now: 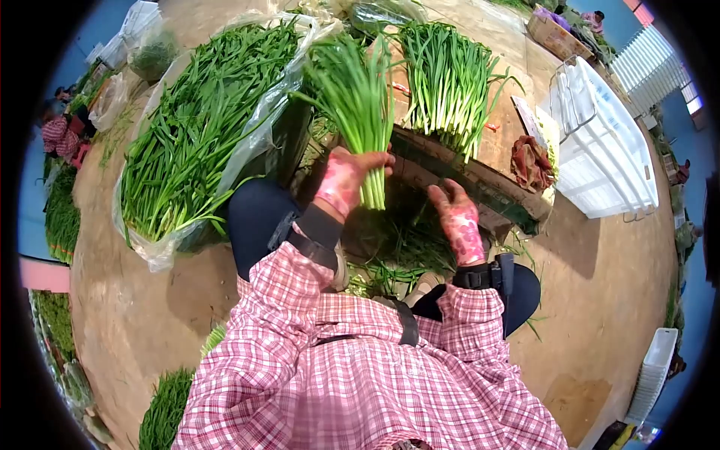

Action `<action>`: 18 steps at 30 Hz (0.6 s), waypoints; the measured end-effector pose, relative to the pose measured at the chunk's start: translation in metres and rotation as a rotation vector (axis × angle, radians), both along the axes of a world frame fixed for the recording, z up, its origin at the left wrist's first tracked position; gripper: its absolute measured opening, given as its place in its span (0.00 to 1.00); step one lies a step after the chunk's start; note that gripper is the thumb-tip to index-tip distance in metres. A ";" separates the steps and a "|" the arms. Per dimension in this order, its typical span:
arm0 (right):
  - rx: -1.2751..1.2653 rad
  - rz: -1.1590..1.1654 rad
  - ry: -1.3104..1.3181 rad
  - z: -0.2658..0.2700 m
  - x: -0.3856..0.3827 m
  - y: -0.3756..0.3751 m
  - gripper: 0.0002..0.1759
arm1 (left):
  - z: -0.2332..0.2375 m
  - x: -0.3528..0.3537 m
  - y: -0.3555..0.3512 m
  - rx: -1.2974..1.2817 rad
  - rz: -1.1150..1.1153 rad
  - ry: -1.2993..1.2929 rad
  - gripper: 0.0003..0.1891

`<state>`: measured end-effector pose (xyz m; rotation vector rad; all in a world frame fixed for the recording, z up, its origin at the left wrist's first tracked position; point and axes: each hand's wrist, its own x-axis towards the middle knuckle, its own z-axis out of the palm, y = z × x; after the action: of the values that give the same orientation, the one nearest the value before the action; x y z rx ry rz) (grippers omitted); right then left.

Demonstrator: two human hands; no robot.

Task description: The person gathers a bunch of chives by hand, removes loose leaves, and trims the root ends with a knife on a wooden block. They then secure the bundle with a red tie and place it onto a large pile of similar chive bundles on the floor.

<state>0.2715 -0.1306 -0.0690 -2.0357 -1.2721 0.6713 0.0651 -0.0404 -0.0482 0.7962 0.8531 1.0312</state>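
Note:
My left hand (pixel 351 176), in a pink patterned glove with bare fingers, is wrapped round a bunch of garlic chives (pixel 351 97). The pale stem ends point down below the fist, and the green leaves rise above it, slightly blurred. To the right, my right hand (pixel 454 214), gloved the same way, is raised with its fingers apart and nothing seen in them. It is near the front edge of a low wooden table (pixel 517 124). More garlic chives (pixel 450 79) lie on that table, stems towards me.
A large plastic bag of loose greens (pixel 202 127) stands at the left. White plastic crates (pixel 600 142) are stacked at the right. A crumpled brown cloth (pixel 531 163) lies on the table's right end. Fallen leaves (pixel 390 276) litter the floor between my feet. Another person (pixel 60 139) sits far left.

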 end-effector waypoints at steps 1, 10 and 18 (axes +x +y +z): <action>0.036 0.089 0.232 -0.001 -0.014 0.007 0.34 | -0.004 0.004 0.004 0.023 0.009 0.237 0.25; -0.269 0.055 1.667 -0.021 -0.052 0.016 0.18 | -0.026 0.003 -0.010 -0.347 -0.276 -0.030 0.33; -0.229 0.407 1.896 -0.008 -0.043 0.006 0.24 | -0.036 0.014 -0.009 -0.163 -0.602 -0.563 0.42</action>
<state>0.2287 -0.1246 -0.0770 -0.4351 -0.3051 2.1468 0.0795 -0.0492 -0.0847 0.5277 0.1821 0.5846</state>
